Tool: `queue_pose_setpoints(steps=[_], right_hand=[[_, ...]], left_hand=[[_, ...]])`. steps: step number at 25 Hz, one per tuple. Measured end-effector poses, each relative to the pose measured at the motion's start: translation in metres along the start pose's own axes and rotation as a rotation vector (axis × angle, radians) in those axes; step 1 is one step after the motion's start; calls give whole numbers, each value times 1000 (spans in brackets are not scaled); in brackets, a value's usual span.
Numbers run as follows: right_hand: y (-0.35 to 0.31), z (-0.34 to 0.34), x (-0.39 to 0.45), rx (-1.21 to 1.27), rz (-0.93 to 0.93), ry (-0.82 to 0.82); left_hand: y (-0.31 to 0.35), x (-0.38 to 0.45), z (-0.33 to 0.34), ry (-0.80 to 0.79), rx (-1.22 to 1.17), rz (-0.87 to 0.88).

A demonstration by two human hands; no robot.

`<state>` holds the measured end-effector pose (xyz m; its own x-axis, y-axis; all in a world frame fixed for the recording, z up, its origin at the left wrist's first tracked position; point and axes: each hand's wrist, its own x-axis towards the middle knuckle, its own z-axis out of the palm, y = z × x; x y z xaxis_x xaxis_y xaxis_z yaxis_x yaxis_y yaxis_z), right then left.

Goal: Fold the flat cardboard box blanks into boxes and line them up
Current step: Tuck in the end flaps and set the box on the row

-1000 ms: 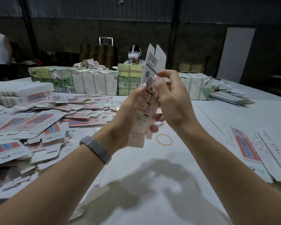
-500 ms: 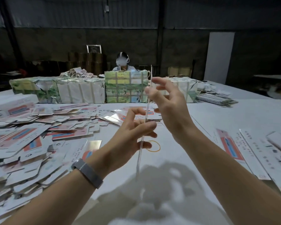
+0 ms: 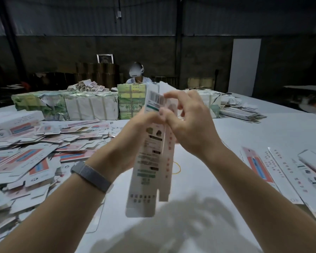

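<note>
I hold one long white printed box blank (image 3: 147,165) upright in the air above the white table (image 3: 244,136). It is partly opened, showing a barcode panel at its top and two side faces. My left hand (image 3: 128,141) grips it from the left around its upper half. My right hand (image 3: 188,123) pinches its upper right edge with thumb and fingers curled. A big heap of loose flat blanks (image 3: 35,157) covers the table to my left. Several long blanks (image 3: 281,172) lie flat side by side at the right.
A yellow rubber band (image 3: 177,168) lies on the table behind the held blank. Wrapped bundles (image 3: 91,106) and a green packet stack (image 3: 131,101) stand in a row at the back, with more flat stock (image 3: 241,114) at back right. A masked person (image 3: 136,73) sits behind them.
The blank was edge-on half a second ago; it is now turned with its printed face toward me and opened out. Both hands have closed together on its upper part.
</note>
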<state>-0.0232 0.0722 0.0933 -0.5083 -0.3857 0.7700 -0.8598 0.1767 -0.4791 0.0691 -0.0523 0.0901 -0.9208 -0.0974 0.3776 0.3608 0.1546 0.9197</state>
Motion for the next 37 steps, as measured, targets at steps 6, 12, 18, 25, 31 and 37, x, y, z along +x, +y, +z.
queue_pose_setpoints(steps=[6, 12, 18, 25, 31, 37], right_hand=[[-5, -7, 2, 196, 170, -108], [-7, -13, 3, 207, 109, -188], [-9, -27, 8, 92, 55, -272], [-10, -11, 1, 317, -19, -57], [-11, 5, -7, 557, 52, 43], [-12, 13, -12, 629, 86, 30]], left_hand=[[-11, -10, 1, 17, 77, 12], [-20, -13, 3, -18, 106, 26], [-19, -12, 8, -24, 152, 9], [-23, -9, 14, 149, 5, 185], [-26, -8, 20, 153, -105, 298], [-28, -10, 23, 148, -112, 278]])
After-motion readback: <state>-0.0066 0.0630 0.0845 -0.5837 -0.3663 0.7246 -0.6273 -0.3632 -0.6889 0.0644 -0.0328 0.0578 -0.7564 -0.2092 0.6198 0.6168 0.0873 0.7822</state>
